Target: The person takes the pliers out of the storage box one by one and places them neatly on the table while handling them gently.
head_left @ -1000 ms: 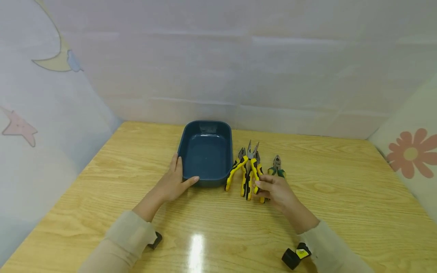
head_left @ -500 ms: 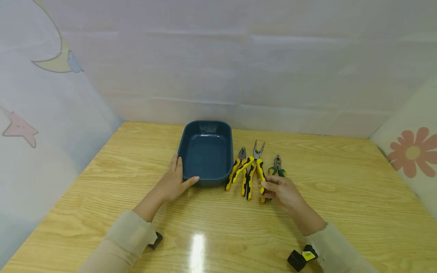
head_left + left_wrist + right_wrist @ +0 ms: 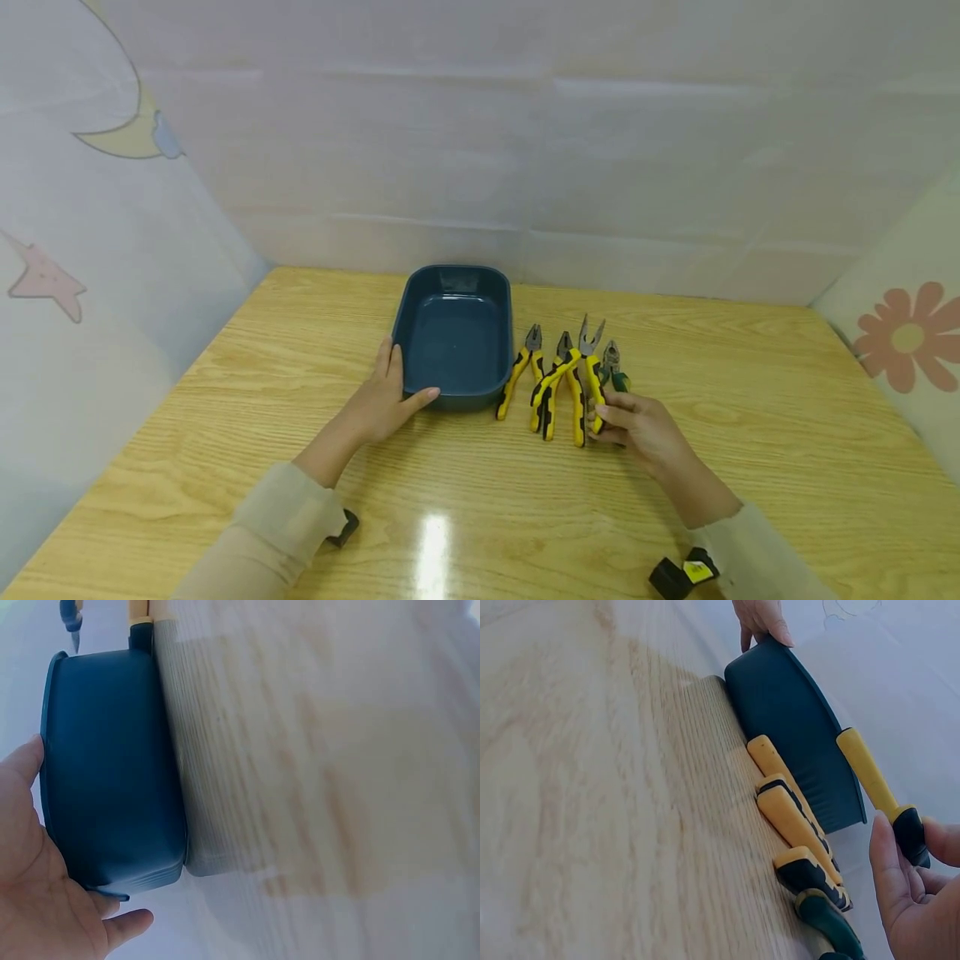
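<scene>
My left hand (image 3: 381,402) rests at the near left corner of a dark blue rectangular dish (image 3: 455,395), its fingers straight along the left wall and its thumb on the near rim. My right hand (image 3: 643,427) pinches one yellow-and-black handle of a pair of long-nose pliers (image 3: 597,379), whose handles and tips stand spread. The other handle crosses over combination pliers (image 3: 578,408) in the head view. In the right wrist view, that held handle (image 3: 874,776) shows above the tools on the table. Green-handled pliers (image 3: 612,360) lie just behind the right hand, partly hidden by it.
More yellow-and-black pliers (image 3: 512,385) lie close to the dish's right side. The wooden table (image 3: 750,400) meets a pale cloth wall (image 3: 637,167) behind the dish. Small black devices sit at the left wrist (image 3: 342,528) and right wrist (image 3: 671,578).
My right hand has moved to the right with the long-nose pliers, away from the dish and over toward the green-handled pliers. My left hand and the dish have stayed in place.
</scene>
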`<state>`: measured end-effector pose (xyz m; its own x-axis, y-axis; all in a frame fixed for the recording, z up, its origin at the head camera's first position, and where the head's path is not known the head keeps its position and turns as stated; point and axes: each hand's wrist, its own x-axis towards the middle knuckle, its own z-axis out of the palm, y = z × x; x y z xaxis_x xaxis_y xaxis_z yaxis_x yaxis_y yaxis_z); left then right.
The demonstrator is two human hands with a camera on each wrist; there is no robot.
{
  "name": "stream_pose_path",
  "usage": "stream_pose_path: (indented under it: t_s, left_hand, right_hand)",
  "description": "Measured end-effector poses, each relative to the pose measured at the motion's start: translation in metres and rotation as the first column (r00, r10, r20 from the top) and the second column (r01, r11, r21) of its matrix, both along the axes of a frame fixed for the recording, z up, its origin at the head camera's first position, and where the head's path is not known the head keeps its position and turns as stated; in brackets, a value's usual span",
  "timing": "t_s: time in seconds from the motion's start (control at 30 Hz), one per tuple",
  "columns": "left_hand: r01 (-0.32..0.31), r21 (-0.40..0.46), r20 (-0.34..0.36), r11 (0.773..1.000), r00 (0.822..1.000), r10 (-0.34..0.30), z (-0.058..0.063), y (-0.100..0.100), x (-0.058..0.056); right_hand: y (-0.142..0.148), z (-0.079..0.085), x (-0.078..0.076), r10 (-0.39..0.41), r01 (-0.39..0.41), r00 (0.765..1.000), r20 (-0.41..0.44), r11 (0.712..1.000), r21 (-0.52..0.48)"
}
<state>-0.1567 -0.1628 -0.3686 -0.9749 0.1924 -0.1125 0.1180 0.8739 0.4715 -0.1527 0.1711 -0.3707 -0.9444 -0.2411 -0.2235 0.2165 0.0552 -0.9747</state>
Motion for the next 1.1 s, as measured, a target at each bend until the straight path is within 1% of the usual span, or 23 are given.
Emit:
stream_pose_path:
  t_s: [0.13, 0.33, 0.5, 0.8, 1.03, 1.1]
  left_hand:
    - [-0.001, 0.004, -0.004, 1.0, 1.0, 0.001, -0.002, -0.001, -0.001]
    - [-0.007, 0.01, 0.009, 1.0, 1.0, 0.007, -0.002, -0.001, -0.001]
    - [-0.007, 0.011, 0.011, 1.0, 1.0, 0.007, -0.002, -0.001, 0.0]
    - [-0.002, 0.002, 0.002, 1.0, 1.0, 0.002, 0.0, 0.0, 0.0]
    - [-0.002, 0.009, 0.01, 1.0, 1.0, 0.002, 0.0, 0.0, -0.001]
    - [-0.004, 0.012, 0.014, 1.0, 1.0, 0.004, 0.0, -0.001, -0.001]
  right_hand:
    - [0.005, -0.003, 0.0, 0.003, -0.003, 1.0, 0.004, 1.0, 0.001]
    - [0.013, -0.003, 0.001, -0.037, 0.038, 0.999, 0.022, 0.999, -0.024]
    - [0.022, -0.004, 0.002, -0.042, 0.043, 0.999, 0.022, 0.999, -0.001]
    - [0.034, -0.005, 0.002, -0.024, 0.024, 1.0, 0.003, 0.999, -0.036]
    - [0.042, -0.007, 0.002, -0.015, 0.016, 1.0, 0.018, 0.998, -0.068]
    - [0.045, -0.007, 0.002, -0.021, 0.022, 1.0, 0.022, 0.998, -0.063]
